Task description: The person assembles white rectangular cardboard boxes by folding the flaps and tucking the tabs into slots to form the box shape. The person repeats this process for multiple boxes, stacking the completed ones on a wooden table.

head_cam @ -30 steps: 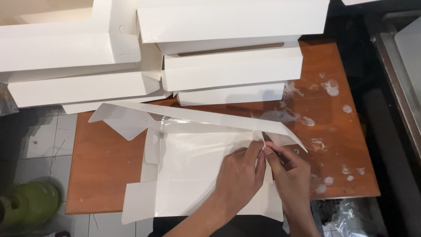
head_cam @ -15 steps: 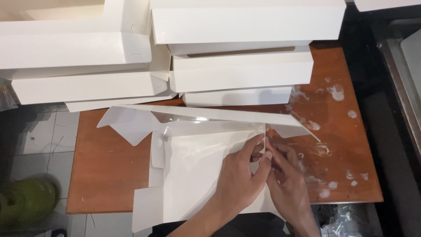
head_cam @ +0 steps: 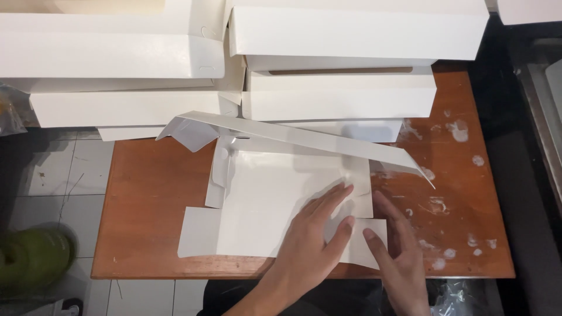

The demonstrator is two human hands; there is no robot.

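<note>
Pressing flat, the left hand (head_cam: 307,246) lay with its fingers spread and stretched out on the white cardboard blank (head_cam: 275,202), its fingertips reaching toward the blank's right edge; the right hand (head_cam: 398,257) sat just beside it, also open and pinching nothing, its thumb on the small side flap (head_cam: 372,231) at the blank's lower right corner and its fingers extending past the blank onto bare wood; both hands gripped nothing and only bore down on the sheet. That unfolded blank lay on the reddish-brown wooden table (head_cam: 152,199), toward the table's near edge and about the middle of its width; a long lid panel (head_cam: 304,139) rose tilted from the blank's far edge and ran rightward to a pointed tip; another flap (head_cam: 196,231) stuck out at the blank's lower left. Beyond the blank, at the table's far side, stood stacks of finished white boxes (head_cam: 339,64), piled several high and touching one another. Right of the blank, the wood bore white smears and spots (head_cam: 456,131). Left of the table, grey floor tiles (head_cam: 58,169) showed, with a green object (head_cam: 35,257), blurred, near the table's near-left corner.
</note>
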